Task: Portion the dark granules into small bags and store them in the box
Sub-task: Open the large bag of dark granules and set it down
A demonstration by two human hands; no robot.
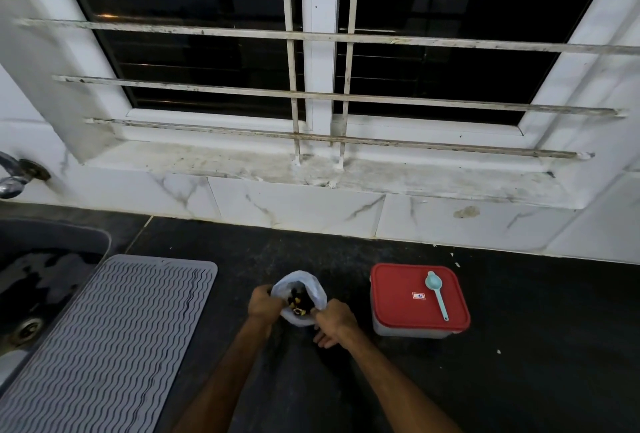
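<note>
Nearest, left hand (pixel 264 304) and right hand (pixel 334 323) grip the bag (pixel 313 285) rim, box (pixel 391 309) near.

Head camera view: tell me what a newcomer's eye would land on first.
The red-lidded box stands out most, right of centre on the dark counter, with a pale blue spoon lying on its lid. Next comes the small white bag at centre, held open by the left hand and right hand, with dark bits and some yellow inside. Behind, a big barred window fills the upper half.
</note>
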